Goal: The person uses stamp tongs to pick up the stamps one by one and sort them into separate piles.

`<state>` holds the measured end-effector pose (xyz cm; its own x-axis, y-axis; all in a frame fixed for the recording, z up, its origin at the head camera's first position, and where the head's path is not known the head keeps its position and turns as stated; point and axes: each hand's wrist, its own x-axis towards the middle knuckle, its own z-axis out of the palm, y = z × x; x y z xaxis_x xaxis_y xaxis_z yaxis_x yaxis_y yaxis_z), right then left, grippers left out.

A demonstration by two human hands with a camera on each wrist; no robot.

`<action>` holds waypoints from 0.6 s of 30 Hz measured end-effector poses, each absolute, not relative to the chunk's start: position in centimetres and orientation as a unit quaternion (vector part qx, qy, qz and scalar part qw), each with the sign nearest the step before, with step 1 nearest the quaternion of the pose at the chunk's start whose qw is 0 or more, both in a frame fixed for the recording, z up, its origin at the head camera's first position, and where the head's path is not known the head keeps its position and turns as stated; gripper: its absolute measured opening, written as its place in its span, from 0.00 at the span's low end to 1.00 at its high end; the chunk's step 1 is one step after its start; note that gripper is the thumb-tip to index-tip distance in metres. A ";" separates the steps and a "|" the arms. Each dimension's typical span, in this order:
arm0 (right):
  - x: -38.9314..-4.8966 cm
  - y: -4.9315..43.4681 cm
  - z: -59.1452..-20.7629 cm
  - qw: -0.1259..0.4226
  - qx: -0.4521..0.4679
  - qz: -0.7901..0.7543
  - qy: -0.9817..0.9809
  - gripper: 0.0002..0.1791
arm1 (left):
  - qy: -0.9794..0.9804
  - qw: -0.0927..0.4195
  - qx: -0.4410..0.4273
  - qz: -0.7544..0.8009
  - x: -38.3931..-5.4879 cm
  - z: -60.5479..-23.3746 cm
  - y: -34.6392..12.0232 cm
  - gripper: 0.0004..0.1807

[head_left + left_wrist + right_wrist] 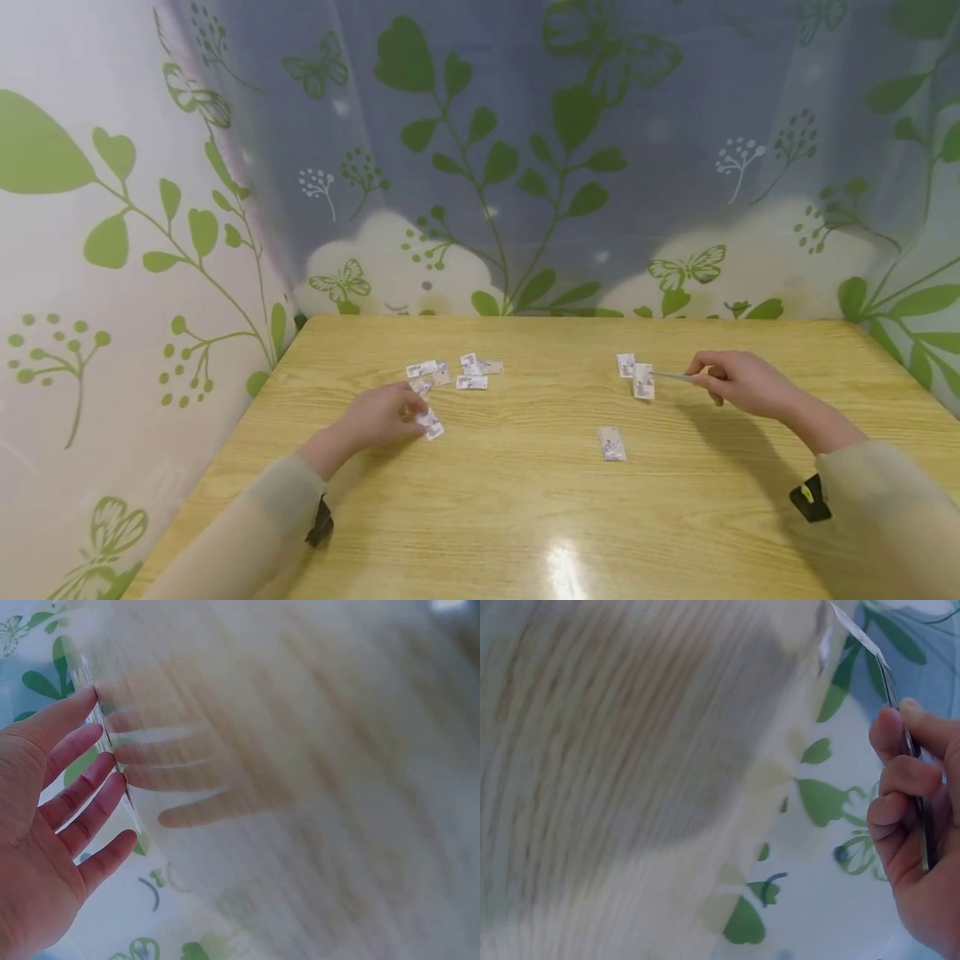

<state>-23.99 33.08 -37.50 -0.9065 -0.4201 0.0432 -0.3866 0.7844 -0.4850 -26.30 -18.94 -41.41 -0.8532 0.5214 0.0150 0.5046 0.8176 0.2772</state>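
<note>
In the head view, my left hand [378, 417] is over the left of the table, its fingertips at a small printed card [432, 427]. The left wrist view shows that hand [56, 817] with its fingers spread and fairly straight; no card shows there. My right hand [746, 383] holds slim metal tweezers [672, 377] between thumb and fingers. At the tweezers' tip is a small printed card [643, 383], seen nearly edge-on as a thin card [859, 634] in the right wrist view. Just behind it in the head view is another small card [625, 363].
Several small cards [472, 382] lie in loose groups beyond my left hand, some overlapping. A separate card or small stack [612, 444] lies right of centre. The wooden table [510, 517] meets leaf-patterned cloth [465, 208] at the back and left.
</note>
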 end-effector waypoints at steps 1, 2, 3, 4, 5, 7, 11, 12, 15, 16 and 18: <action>-24.2 33.2 -37.7 0.034 -0.213 -0.248 0.944 0.07 | 0.953 0.032 0.269 0.137 -26.3 -41.4 -19.0 0.13; -24.5 33.3 -37.9 0.033 -0.213 -0.248 0.944 0.07 | 0.953 0.033 0.269 0.137 -26.3 -41.4 -19.0 0.13; -24.7 33.4 -38.1 0.033 -0.213 -0.246 0.945 0.08 | 0.953 0.033 0.269 0.137 -26.3 -41.4 -19.0 0.13; -24.9 33.4 -38.3 0.034 -0.212 -0.244 0.946 0.08 | 0.953 0.034 0.268 0.137 -26.3 -41.4 -19.1 0.13; -25.2 33.4 -38.5 0.033 -0.212 -0.241 0.946 0.08 | 0.953 0.035 0.267 0.138 -26.3 -41.4 -19.1 0.13; -25.7 33.4 -38.8 0.035 -0.209 -0.238 0.948 0.08 | 0.953 0.037 0.266 0.141 -26.3 -41.3 -19.1 0.13; -26.4 33.2 -39.1 0.044 -0.206 -0.231 0.950 0.07 | 0.953 0.040 0.263 0.146 -26.4 -41.4 -19.2 0.14; -26.6 33.1 -39.1 0.047 -0.205 -0.229 0.950 0.07 | 0.953 0.039 0.264 0.146 -26.4 -41.4 -19.1 0.13; -26.9 32.9 -39.1 0.053 -0.204 -0.224 0.952 0.07 | 0.953 0.035 0.263 0.143 -26.4 -41.5 -19.1 0.13; -26.9 32.9 -39.2 0.054 -0.204 -0.222 0.952 0.07 | 0.954 0.035 0.262 0.143 -26.4 -41.5 -19.0 0.13; -27.1 32.8 -39.2 0.055 -0.204 -0.220 0.952 0.07 | 0.954 0.034 0.260 0.142 -26.4 -41.5 -19.0 0.12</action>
<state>-27.07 32.77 -39.21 -0.9108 -0.4125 -0.0160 -0.3637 0.8203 -0.4413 -26.41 -18.98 -41.50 -0.8626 0.5059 0.0095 0.4866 0.8243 0.2894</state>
